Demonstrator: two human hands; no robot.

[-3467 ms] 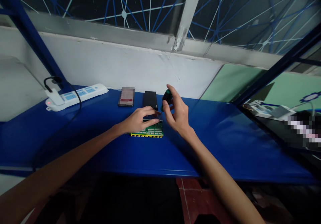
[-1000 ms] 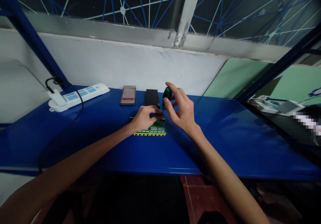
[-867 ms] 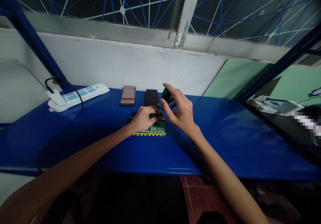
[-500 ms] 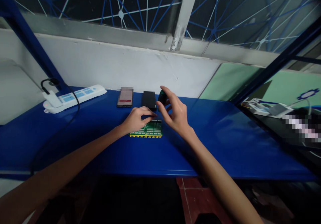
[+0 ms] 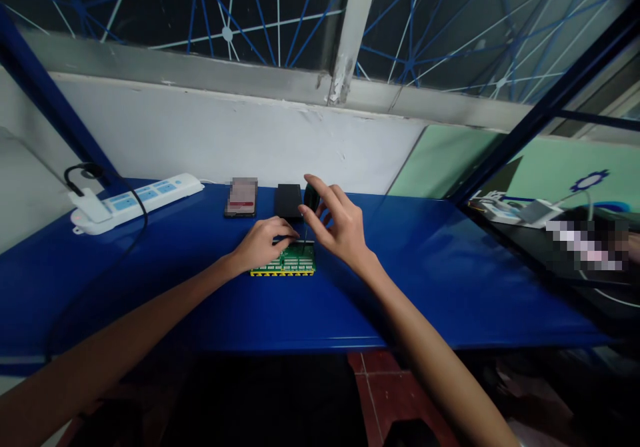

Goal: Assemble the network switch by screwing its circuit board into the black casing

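A green circuit board (image 5: 289, 263) with a yellow front edge lies flat on the blue table (image 5: 210, 300). My left hand (image 5: 260, 241) rests on the board's far left part, fingers curled down and pressing on it. My right hand (image 5: 336, 227) is held just right of the board, its fingers wrapped round the dark green handle of a screwdriver (image 5: 310, 201). The screwdriver stands nearly upright, and its thin shaft points down to the board's far edge.
A black flat box (image 5: 288, 201) and a phone (image 5: 241, 197) lie behind the board near the white wall. A white power strip (image 5: 135, 195) with a black cable sits at the back left. A dark bench with gear (image 5: 525, 212) is at the right.
The view has drifted, so everything sits a little further left and lower. My right hand's fingers have shifted on the screwdriver handle. My left hand stays on the board.
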